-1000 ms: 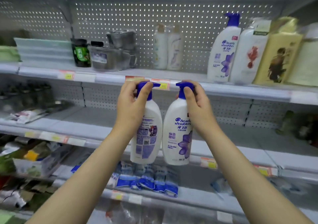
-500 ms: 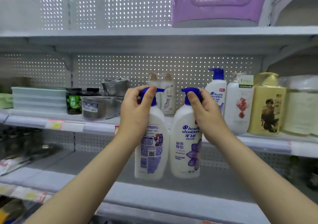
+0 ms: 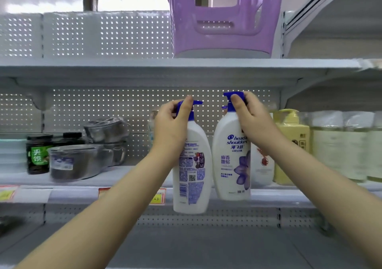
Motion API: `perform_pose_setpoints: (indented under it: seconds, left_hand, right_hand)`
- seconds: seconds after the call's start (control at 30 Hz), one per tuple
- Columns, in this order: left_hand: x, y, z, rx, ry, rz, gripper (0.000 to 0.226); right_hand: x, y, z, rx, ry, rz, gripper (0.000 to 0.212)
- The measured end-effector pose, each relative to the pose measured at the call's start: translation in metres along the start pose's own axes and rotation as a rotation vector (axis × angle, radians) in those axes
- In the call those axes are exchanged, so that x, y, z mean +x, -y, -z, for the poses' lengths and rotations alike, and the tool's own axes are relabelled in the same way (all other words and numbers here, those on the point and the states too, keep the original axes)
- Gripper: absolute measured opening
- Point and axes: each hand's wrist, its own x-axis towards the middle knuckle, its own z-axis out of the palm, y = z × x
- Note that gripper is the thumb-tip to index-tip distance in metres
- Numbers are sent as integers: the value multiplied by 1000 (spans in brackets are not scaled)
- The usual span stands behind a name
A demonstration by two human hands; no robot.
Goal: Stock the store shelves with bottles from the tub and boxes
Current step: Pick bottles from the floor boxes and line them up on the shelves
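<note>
Left grip point(image 3: 171, 128) pinching white bottle point(image 3: 193, 177) by its pump at frame centre, right grip point(image 3: 253, 122) pinching second bottle point(image 3: 231, 165) likewise, both hanging before shelf point(image 3: 72, 193).

A purple plastic stool-like piece with a slot handle point(image 3: 223, 37) stands highest up. Lower left, a dark jar with a green label point(image 3: 38, 155) sits just beside a clear round container bearing a blue-and-white sticker point(image 3: 76, 163). Behind them are film-wrapped metal pots point(image 3: 106, 128). Stacked pale teal trays point(image 3: 11, 153) lie at the left edge. All are backed by a white perforated back panel point(image 3: 103, 107). A red-and-yellow price tag point(image 3: 158, 196) hangs below.
</note>
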Motion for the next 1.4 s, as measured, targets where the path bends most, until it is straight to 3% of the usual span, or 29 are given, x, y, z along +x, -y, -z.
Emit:
perform_pose_setpoints:
  seconds: [0.27, 0.6, 0.9, 1.4]
  left_hand:
    - [8, 10, -21, -11, -44, 25, 29]
    - [13, 15, -35, 31, -49, -1, 43]
    - [13, 22, -38, 26, -53, -10, 17]
    - [17, 31, -43, 60, -31, -25, 23]
  right_hand:
    - [16, -23, 6, -22, 16, 52, 28]
    - [27, -48, 9, -16, -27, 69, 23]
    - [35, -57, 5, 6, -68, 42, 25]
    - [40, -71, -11, -69, -55, 53, 19]
